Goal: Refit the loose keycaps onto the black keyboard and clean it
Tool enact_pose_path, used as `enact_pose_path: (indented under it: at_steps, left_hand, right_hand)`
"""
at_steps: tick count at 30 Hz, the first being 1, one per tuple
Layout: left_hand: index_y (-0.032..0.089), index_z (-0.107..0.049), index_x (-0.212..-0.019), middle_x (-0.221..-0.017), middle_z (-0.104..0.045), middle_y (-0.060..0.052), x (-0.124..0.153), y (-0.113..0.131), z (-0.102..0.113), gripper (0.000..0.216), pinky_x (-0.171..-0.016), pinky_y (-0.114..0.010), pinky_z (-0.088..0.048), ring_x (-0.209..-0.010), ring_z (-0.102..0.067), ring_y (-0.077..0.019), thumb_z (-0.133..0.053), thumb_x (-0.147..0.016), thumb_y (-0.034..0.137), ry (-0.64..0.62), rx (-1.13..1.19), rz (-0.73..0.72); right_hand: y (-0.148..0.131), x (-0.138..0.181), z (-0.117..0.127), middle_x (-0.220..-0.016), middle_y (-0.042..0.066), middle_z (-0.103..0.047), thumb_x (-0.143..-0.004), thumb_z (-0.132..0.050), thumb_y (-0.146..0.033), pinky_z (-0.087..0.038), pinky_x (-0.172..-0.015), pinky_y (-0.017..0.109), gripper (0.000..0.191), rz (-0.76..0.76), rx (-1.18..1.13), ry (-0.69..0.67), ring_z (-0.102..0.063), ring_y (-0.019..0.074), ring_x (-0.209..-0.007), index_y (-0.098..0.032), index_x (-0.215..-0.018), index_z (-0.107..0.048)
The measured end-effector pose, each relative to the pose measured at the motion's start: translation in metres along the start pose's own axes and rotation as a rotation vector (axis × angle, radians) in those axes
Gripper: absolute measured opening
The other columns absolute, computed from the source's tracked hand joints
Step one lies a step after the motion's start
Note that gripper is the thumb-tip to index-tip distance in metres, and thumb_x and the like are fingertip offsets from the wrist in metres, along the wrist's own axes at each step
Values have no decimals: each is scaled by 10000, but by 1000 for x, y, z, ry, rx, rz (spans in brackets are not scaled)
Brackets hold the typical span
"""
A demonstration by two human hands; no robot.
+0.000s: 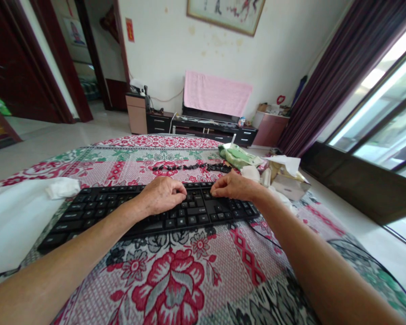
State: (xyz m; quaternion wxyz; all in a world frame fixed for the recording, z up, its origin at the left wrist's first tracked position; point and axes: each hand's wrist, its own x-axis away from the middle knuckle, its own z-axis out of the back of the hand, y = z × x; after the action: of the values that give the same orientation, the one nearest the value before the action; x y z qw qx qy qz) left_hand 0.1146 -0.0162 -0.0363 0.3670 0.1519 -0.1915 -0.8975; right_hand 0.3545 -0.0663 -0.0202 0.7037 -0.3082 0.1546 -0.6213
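A black keyboard [98, 207] lies on a table covered with a red, green and white floral cloth [176, 280]. My left hand [162, 196] rests on the keyboard's middle, fingers curled and pinched together at the top rows. My right hand [235, 186] sits on the right part of the keyboard, fingers bent and closed toward the left hand. What the fingertips hold, if anything, is too small to make out. A row of loose black keycaps [192, 167] lies on the cloth just behind the keyboard.
A white sheet [10, 221] and a crumpled tissue [62, 187] lie at the left. A green wipes pack [240, 157], tissues and an open box [289, 183] sit at the right. The keyboard's cable [260, 234] trails right. A TV stand [216, 128] stands beyond.
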Motion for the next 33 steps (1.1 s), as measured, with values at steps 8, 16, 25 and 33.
enact_pose_path:
  at_steps: [8, 16, 25, 33]
  left_hand:
    - [214, -701, -756, -602, -629, 6, 3, 6, 6, 235, -551, -237, -355, -553, -519, -111, -493, -733, 321, 74, -6, -47]
    - [231, -703, -858, -832, -671, -53, -22, 24, 2, 267, -698, -310, -422, -758, -577, -181, -455, -762, 259, 204, -205, -50]
    - [246, -712, -866, -888, -681, -56, -35, 25, -17, 288, -770, -320, -451, -849, -607, -198, -439, -774, 243, 218, -249, 66]
    - [244, -717, -873, -848, -693, -55, -34, 21, -13, 284, -756, -321, -453, -828, -618, -198, -451, -775, 236, 206, -217, 44]
  right_hand:
    - [-6, 5, 3, -594, -20, -534, -702, -557, -276, -327, -500, 216, 124, 102, 85, -17, -410, 79, -530, -175, -665, -619]
    - [11, -35, 18, -686, 12, -644, -731, -488, -241, -396, -610, 236, 240, -9, 362, 432, -534, 132, -633, -172, -788, -710]
    - [16, -83, 7, -826, 81, -706, -745, -506, -306, -430, -681, 256, 274, -213, 601, 525, -616, 200, -783, -217, -873, -731]
    - [15, -91, 4, -786, 86, -700, -677, -572, -257, -444, -691, 276, 206, -231, 577, 520, -622, 217, -776, -205, -797, -732]
